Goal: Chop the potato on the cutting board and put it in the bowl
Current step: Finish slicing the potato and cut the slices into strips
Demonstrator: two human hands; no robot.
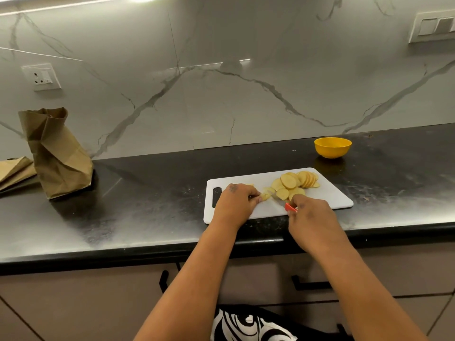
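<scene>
A white cutting board point(330, 195) lies on the black counter. Several round potato slices point(293, 182) are piled on its far half. My left hand point(236, 203) pinches a small end piece of potato point(266, 196) against the board. My right hand point(311, 215) grips a knife by its red handle point(290, 207); the blade points toward the small piece and is mostly hidden. A yellow bowl point(333, 147) stands behind the board to the right, and nothing shows inside it.
A crumpled brown paper bag point(57, 153) stands at the left near the marble wall, with a flat paper bag point(14, 169) beside it. The counter's front edge point(147, 252) runs just below the board. Drawers with black handles point(307, 285) sit underneath.
</scene>
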